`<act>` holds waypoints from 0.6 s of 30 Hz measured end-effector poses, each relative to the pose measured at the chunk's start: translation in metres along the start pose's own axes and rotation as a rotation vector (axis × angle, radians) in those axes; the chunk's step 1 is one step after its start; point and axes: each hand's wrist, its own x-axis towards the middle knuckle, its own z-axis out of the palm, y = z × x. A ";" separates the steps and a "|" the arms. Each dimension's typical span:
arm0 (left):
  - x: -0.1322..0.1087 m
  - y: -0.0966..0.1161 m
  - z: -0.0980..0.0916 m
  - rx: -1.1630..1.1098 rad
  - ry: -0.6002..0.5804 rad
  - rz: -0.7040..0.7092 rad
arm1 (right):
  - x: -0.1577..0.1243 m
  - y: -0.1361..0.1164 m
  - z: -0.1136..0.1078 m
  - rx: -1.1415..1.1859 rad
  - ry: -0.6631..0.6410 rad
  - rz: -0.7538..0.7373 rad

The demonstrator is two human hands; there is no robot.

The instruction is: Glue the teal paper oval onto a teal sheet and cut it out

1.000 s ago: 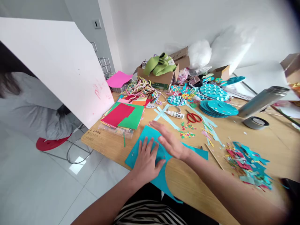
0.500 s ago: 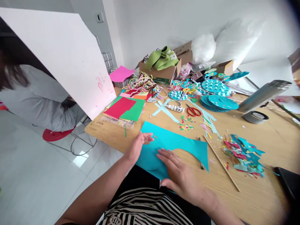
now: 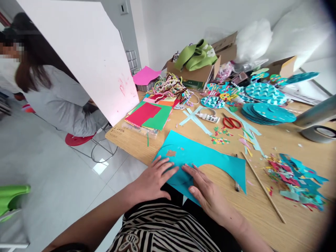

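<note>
A turquoise sheet (image 3: 189, 148) with a round bite cut from its lower edge lies at the table's near edge. On its left part rests a turquoise disc (image 3: 168, 162) with a brownish patch showing on it. My left hand (image 3: 154, 178) lies over the disc's near-left side, fingers spread. My right hand (image 3: 207, 190) is laid on the disc's right side and the sheet, its fingers stretched out and the thumb apart. Neither hand grips anything. A pen (image 3: 237, 183) is partly under the sheet's right end.
Beyond the sheet are a white glue bottle (image 3: 210, 118), red-handled scissors (image 3: 231, 121) and coloured paper (image 3: 143, 113). To the right lie a wooden stick (image 3: 264, 189), paper scraps (image 3: 299, 178) and stacked turquoise discs (image 3: 270, 113). A white board (image 3: 86, 52) stands left, a seated person (image 3: 57, 98) behind it.
My left hand has come down from the sheet's left edge and now lies flatter on the disc, uncovering the brownish patch. My right hand stays on the disc. The view has shifted left.
</note>
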 end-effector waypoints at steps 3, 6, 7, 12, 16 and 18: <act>-0.001 0.005 0.017 0.249 0.048 0.021 | -0.001 0.001 0.001 0.059 0.005 0.056; 0.002 0.008 0.023 0.339 0.127 0.016 | -0.001 0.001 0.002 0.106 0.010 0.088; 0.003 0.009 0.023 0.340 0.139 0.015 | -0.001 0.001 0.002 0.120 0.012 0.093; 0.007 0.015 0.007 0.242 0.125 0.001 | -0.002 -0.004 -0.012 0.159 0.078 0.096; 0.014 0.015 -0.011 0.136 0.172 0.009 | -0.008 -0.009 -0.040 0.176 0.327 0.117; 0.023 0.010 -0.023 0.072 0.215 -0.005 | -0.013 -0.005 -0.055 0.204 0.532 0.131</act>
